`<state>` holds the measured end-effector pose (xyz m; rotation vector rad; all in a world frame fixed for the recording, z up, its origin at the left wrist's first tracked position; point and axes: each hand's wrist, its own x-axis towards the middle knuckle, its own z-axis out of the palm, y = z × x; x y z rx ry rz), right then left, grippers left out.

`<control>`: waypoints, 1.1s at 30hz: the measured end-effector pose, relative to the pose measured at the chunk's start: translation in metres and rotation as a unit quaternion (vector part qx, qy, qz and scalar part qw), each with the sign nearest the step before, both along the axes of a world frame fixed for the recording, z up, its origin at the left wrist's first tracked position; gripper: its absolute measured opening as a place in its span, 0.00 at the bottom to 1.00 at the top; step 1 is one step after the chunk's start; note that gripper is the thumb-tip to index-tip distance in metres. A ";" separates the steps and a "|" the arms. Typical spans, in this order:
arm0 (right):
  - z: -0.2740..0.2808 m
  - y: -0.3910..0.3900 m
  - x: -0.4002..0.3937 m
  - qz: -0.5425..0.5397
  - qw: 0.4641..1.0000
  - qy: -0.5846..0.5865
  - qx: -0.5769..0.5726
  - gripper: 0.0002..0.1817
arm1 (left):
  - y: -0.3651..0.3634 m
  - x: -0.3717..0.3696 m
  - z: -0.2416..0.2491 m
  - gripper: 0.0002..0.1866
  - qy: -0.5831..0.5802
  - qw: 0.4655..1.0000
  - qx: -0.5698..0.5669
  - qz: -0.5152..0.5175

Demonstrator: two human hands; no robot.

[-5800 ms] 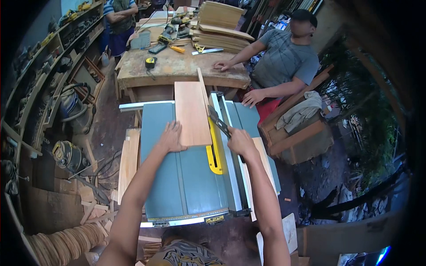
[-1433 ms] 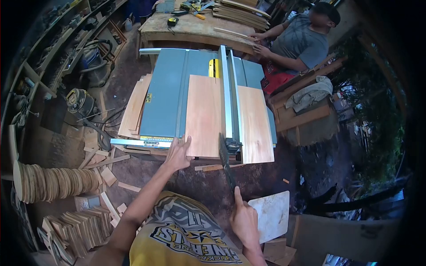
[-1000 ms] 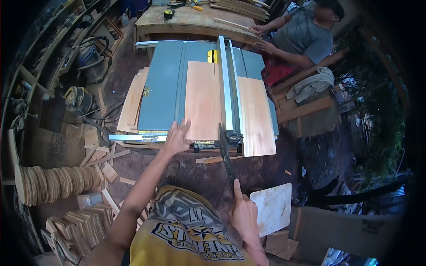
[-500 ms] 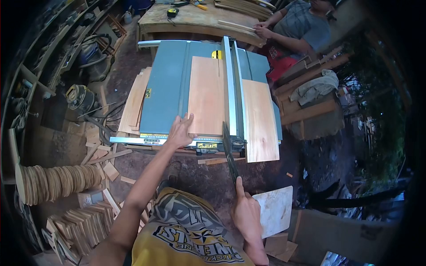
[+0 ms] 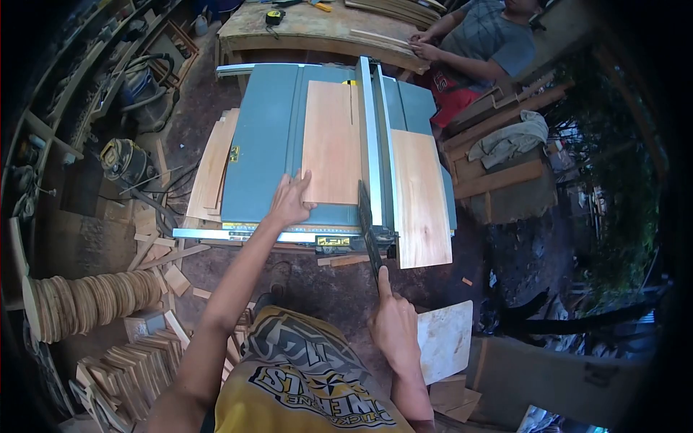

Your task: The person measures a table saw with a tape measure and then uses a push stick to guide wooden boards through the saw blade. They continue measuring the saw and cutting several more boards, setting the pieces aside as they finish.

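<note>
A wooden board [image 5: 330, 144] lies flat on the blue-green table saw top [image 5: 263, 130], its right edge along the metal fence [image 5: 369, 137]. My left hand [image 5: 291, 200] touches the board's lower left corner, fingers spread, holding nothing. In my right hand [image 5: 395, 321] is a long dark push stick [image 5: 369, 231], index finger stretched along it. Its far tip meets the board's lower right corner. A thin cut line shows near the board's far right edge. Right of the fence lies a second board [image 5: 422, 202].
Beyond the saw stands a wooden workbench [image 5: 245, 29] with a tape measure [image 5: 274, 16]. A person [image 5: 484, 43] is at its right, holding a thin strip. More boards [image 5: 209, 173] lie left of the saw; round wooden discs [image 5: 94, 307] and stacked pieces [image 5: 133, 368] are at lower left.
The board has slid away from me along the fence, and a longer cut line shows in it. My left hand and the push stick have moved forward with it.
</note>
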<state>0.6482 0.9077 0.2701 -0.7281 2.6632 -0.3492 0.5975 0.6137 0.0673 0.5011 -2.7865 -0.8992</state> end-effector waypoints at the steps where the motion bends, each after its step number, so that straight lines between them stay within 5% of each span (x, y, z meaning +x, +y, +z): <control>1: 0.000 -0.003 -0.002 -0.002 1.000 0.000 0.003 0.40 | -0.002 -0.002 0.002 0.48 -0.002 1.000 -0.001 0.000; 33: -0.010 -0.064 -0.077 0.001 1.000 0.025 -0.001 0.37 | -0.064 -0.086 -0.008 0.46 0.002 1.000 -0.014 0.009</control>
